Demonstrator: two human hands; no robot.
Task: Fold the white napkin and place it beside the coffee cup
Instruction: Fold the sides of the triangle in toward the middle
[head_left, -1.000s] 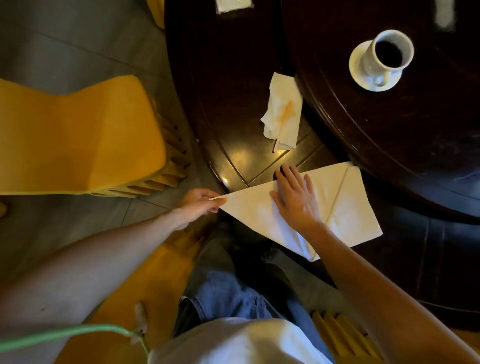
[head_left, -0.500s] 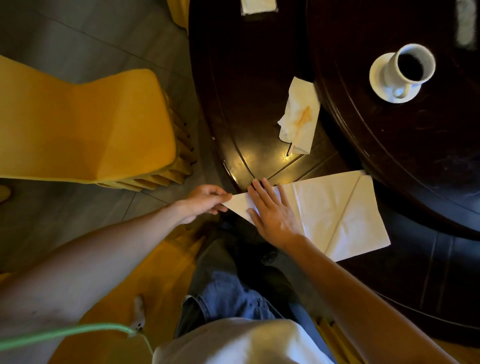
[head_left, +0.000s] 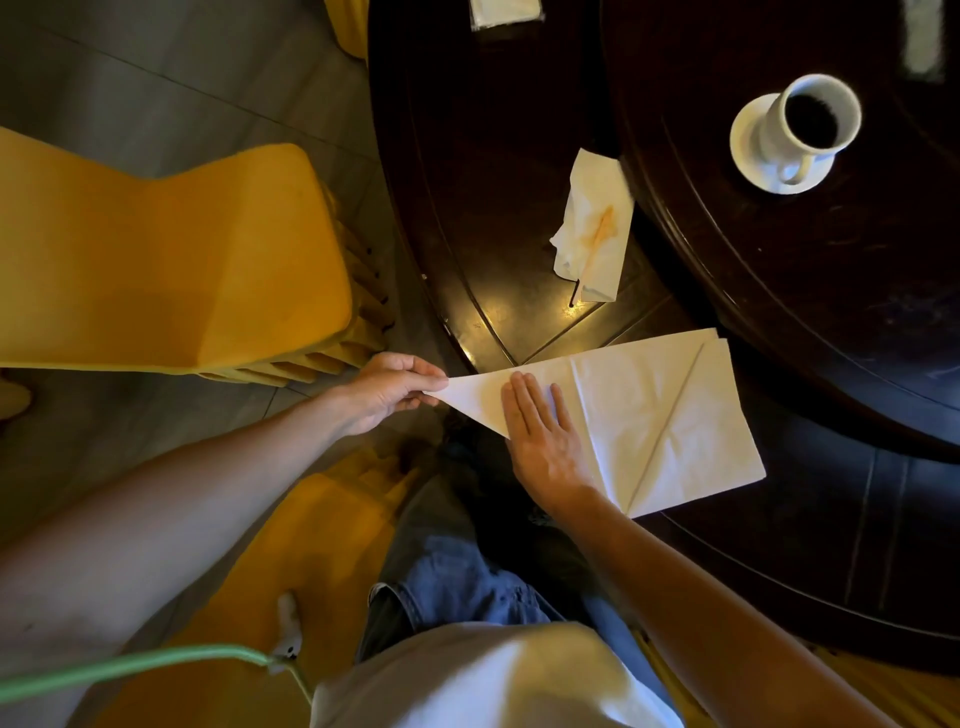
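The white napkin (head_left: 649, 415) lies partly folded on the near edge of the dark wooden table (head_left: 519, 156), its left end drawn to a point that hangs past the table edge. My left hand (head_left: 387, 389) pinches that pointed tip between thumb and fingers. My right hand (head_left: 543, 436) rests flat on the napkin's left part, fingers together and pointing away from me. The white coffee cup (head_left: 815, 122), full of dark coffee, stands on a white saucer (head_left: 748, 150) at the far right, well apart from the napkin.
A crumpled, stained napkin (head_left: 595, 228) lies on the table between the cup and the table edge. A yellow chair (head_left: 171, 260) stands to the left on the grey floor. Another white paper (head_left: 504, 10) sits at the table's far edge.
My right hand has slid left along the napkin, from its middle toward the pointed end. My left hand still pinches the tip. The view has shifted slightly.
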